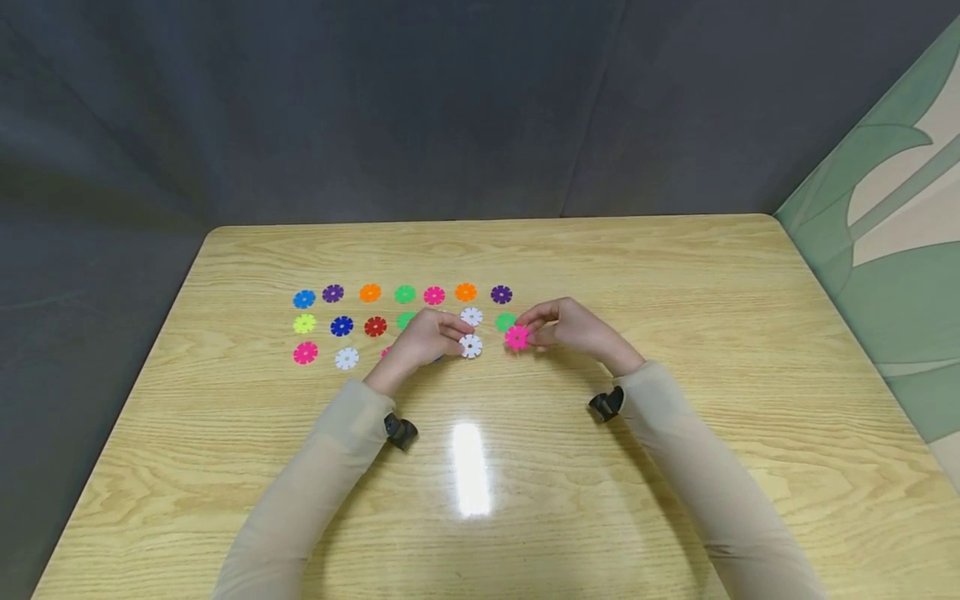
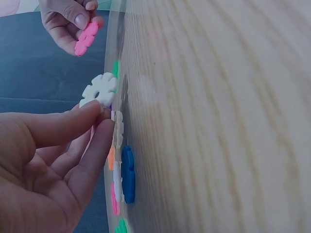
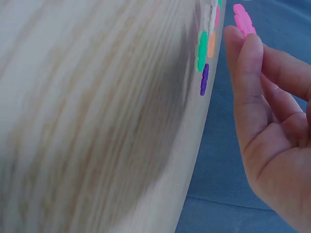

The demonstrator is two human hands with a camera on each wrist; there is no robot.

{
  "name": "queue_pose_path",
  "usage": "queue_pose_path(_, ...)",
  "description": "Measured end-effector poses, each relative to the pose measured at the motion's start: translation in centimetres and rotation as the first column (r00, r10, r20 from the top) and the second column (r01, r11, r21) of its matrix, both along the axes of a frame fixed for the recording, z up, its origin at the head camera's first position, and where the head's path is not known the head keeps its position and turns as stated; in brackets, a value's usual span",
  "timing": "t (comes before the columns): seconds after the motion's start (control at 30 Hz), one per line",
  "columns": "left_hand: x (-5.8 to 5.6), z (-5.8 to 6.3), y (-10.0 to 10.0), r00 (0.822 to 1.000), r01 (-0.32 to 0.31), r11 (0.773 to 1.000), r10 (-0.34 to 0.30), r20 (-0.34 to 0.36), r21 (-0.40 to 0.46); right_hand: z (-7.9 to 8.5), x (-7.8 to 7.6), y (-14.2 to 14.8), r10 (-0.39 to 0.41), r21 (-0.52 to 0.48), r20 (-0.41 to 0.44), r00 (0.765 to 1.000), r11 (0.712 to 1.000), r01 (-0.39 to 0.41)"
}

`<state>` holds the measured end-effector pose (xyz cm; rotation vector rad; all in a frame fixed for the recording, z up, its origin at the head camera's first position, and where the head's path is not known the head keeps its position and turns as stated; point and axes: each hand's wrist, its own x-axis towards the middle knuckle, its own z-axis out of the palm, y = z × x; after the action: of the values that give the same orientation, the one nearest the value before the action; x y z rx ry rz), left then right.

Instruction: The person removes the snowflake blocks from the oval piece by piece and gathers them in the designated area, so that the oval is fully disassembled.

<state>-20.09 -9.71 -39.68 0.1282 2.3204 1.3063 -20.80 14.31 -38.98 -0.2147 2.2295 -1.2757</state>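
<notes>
My left hand (image 1: 427,340) pinches a white notched plastic disc (image 2: 100,91) between thumb and fingers, raised off the table. A pink notched disc (image 1: 517,337) is pinched by my right hand (image 1: 567,325), also above the table and facing the white one across a small gap. Behind the hands lie a white disc (image 1: 472,316) and a green disc (image 1: 506,322), the green partly covered by the pink one. Under the left hand a blue disc (image 2: 128,174) lies on the table, mostly hidden in the head view.
Rows of coloured discs lie left of centre on the wooden table (image 1: 675,275), among them a purple disc (image 1: 502,294), an orange disc (image 1: 466,292) and a red disc (image 1: 376,326). A dark curtain (image 1: 420,108) hangs behind; a green patterned panel (image 1: 911,267) stands at right.
</notes>
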Motion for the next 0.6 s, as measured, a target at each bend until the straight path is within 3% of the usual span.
queue_pose_path(0.6,-0.30,-0.37,0.01,1.000,0.020,0.997,-0.019,0.009,-0.073,-0.65,-0.06,-0.33,0.047,-0.046,0.069,0.996,0.998,-0.044)
